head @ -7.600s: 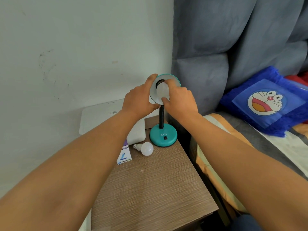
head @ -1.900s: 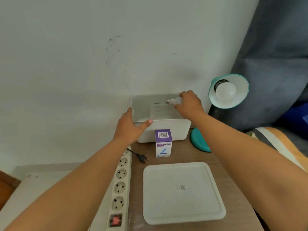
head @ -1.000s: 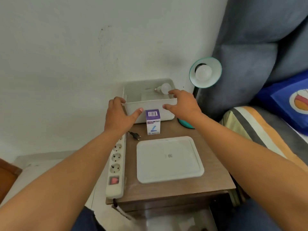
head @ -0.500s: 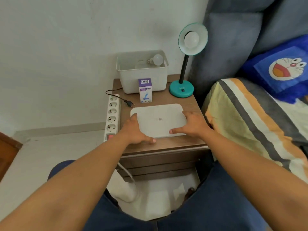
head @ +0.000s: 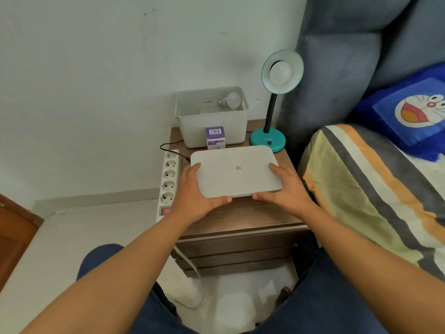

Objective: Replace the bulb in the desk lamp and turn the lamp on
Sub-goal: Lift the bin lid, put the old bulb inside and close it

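A teal desk lamp (head: 268, 141) stands at the back right of the wooden bedside table (head: 240, 213), a white bulb (head: 280, 72) screwed into its shade. It is unlit. Another white bulb (head: 230, 100) lies inside the open white storage box (head: 212, 127) at the back. My left hand (head: 196, 192) and my right hand (head: 286, 189) grip the two near corners of the white box lid (head: 234, 171), lifted slightly off the table. The lamp's black plug (head: 186, 159) lies unplugged beside the white power strip (head: 168, 182).
A small purple-and-white bulb carton (head: 215, 138) stands in front of the box. A bed with a striped blanket (head: 373, 189) and a blue cartoon pillow (head: 414, 112) lies to the right, a grey headboard (head: 349, 56) behind the lamp. My knees are below the table's drawers.
The spare bulb was dropped into the box and both hands came back to the lid. Since half a second ago the lid has been gripped and raised off the table.
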